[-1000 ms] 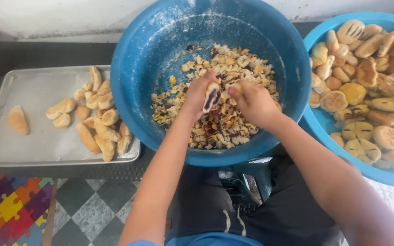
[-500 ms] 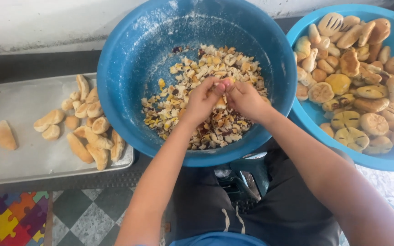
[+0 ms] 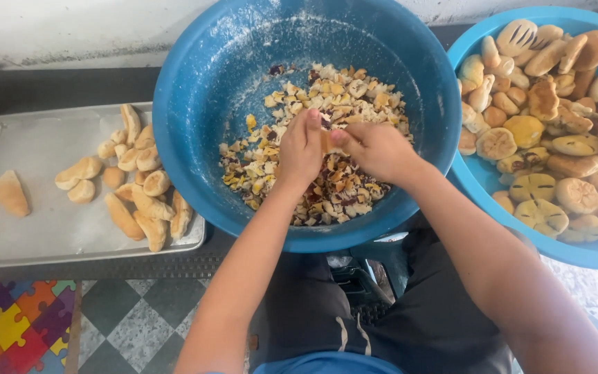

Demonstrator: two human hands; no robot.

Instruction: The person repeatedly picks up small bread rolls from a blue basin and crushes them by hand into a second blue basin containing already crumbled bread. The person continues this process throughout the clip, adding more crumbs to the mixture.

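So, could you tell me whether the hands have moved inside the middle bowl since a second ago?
No, barely: both hands, left and right, stay over the crumbled bread in the bowl, pinching a piece.

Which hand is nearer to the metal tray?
Left. The left hand is over the middle basin, on the tray's side; the right hand is further away.

Checkered floor (image 3: 133, 325), whitish wall (image 3: 70, 28)
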